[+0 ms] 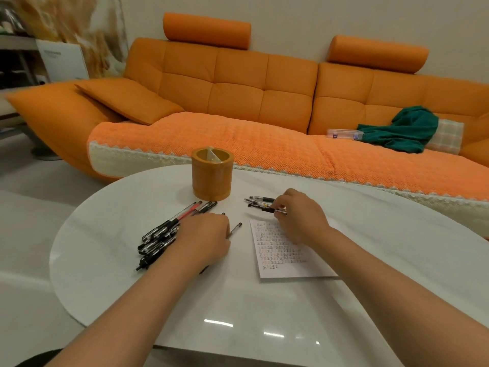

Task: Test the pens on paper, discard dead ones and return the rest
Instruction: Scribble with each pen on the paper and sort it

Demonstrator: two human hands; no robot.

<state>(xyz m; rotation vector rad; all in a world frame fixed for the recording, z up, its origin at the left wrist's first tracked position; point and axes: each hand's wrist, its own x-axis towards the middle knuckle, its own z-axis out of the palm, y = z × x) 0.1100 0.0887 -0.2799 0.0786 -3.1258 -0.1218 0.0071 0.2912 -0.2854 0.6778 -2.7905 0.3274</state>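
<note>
Black-capped pen pile [158,238] under left hand [205,241], fingers pinching clear pen [235,229]; right hand [301,218] pinching black pen [270,210] by scribbled paper [287,263].

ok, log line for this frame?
left hand: on black pen pile, grip unclear | right hand: pinching black pen beside small pen group | orange cylindrical holder: upright | scribbled white paper: under right wrist

The left forearm [137,292] and right forearm [397,282] are bare along their whole visible length. The left grip [206,235] and right grip [300,215] are bare-fingered. A dark patch [34,360] in the lower left corner may be clothing; it is too blurred to tell.
</note>
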